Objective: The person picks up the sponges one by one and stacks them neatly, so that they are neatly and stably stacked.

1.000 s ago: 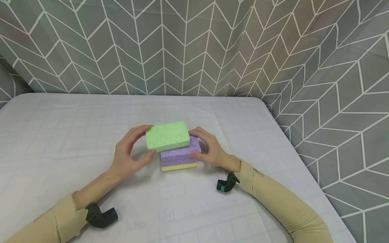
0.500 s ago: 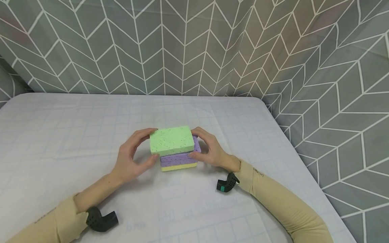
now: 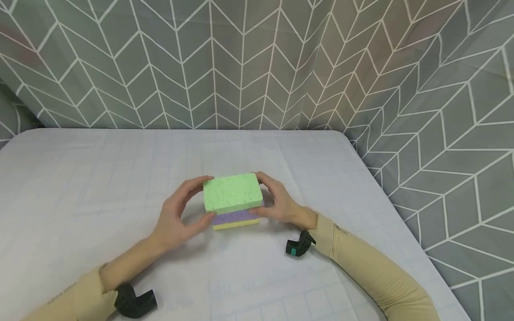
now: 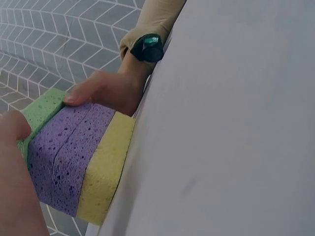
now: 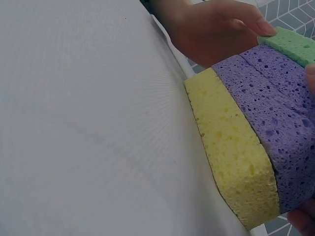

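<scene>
A stack of sponges lies on the table near its middle. Its bottom layer is a yellow sponge, and above it are two purple sponges, whose seam shows in the wrist views. The green sponge is on top, nearly lined up with the rest. My left hand pinches the green sponge by its left end, thumb in front and fingers behind. At the right end, my right hand holds the upper purple sponge, its thumb near the purple-green border. The far sides of the stack are hidden.
A white cloth with faint grid lines covers the table. Behind and to the right hangs a grey curtain with white chevron lines. Black wrist cameras sit at both cuffs.
The left hand has brought the green sponge right and toward me, down over the purple ones. The right hand has stayed at the stack's right end. The head view has tilted slightly.
</scene>
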A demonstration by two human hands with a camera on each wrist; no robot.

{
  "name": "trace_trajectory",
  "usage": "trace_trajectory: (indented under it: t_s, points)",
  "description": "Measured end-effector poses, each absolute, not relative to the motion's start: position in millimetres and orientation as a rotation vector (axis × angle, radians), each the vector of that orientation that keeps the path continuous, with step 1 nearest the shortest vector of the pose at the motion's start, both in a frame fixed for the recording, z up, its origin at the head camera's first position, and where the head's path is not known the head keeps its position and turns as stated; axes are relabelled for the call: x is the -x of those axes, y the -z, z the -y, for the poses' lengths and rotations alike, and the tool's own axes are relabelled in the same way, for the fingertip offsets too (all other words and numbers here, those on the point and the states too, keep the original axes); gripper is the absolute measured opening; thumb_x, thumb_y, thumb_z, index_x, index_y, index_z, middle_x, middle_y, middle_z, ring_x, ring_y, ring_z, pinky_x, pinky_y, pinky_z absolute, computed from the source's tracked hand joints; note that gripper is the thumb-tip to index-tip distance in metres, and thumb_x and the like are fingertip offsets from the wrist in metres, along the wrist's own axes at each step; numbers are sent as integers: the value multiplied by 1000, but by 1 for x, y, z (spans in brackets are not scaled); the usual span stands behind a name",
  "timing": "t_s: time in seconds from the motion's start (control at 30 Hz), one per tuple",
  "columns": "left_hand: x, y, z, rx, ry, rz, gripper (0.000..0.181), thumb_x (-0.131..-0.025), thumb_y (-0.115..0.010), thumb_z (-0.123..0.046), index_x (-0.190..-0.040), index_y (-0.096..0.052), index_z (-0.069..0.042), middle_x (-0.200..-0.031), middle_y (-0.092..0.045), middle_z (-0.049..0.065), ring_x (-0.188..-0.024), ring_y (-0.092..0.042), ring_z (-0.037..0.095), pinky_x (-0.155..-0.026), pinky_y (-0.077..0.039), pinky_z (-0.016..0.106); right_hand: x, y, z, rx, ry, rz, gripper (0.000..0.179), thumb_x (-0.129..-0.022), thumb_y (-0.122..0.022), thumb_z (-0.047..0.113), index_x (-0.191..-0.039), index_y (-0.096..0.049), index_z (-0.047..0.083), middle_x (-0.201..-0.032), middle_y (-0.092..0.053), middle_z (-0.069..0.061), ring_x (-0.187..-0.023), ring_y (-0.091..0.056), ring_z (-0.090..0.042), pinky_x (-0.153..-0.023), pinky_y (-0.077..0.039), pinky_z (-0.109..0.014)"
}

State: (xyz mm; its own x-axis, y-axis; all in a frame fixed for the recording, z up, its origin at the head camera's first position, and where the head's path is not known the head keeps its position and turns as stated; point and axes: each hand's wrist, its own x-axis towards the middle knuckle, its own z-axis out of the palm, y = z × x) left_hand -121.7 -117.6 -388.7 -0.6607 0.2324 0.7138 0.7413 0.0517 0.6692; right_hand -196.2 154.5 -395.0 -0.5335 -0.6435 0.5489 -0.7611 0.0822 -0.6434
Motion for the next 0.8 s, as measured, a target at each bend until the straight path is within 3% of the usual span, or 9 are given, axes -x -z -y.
trace_trajectory:
  t_s: [0.23, 0.53, 0.8]
  points:
    - [113, 389, 115, 924, 1632, 2008, 81, -70, -77, 14, -144, -47, -1, -140, -54, 19, -129, -54, 18, -116, -41, 28, 194, 395, -155, -1485, -1435, 2197, 74, -85, -73, 52, -135, -50, 2, -126, -62, -13, -114, -58, -21, -104, -49, -37]
    - [112, 389, 114, 819, 1689, 2128, 89, -75, -82, 8, -150, -39, -14, -146, -53, 9, -133, -52, 16, -118, -37, 27, 191, 394, -157, -1423, -1413, 2229, 87, -83, -69, 65, -136, -49, -1, -126, -63, -15, -120, -58, -23, -110, -46, -39]
    - [113, 388, 115, 765, 1719, 2143, 86, -76, -81, 6, -148, -42, -17, -144, -53, 5, -131, -53, 14, -117, -40, 29, 194, 394, -157, -1456, -1412, 2191, 90, -86, -64, 67, -137, -47, -4, -125, -63, -18, -117, -59, -24, -108, -48, -38]
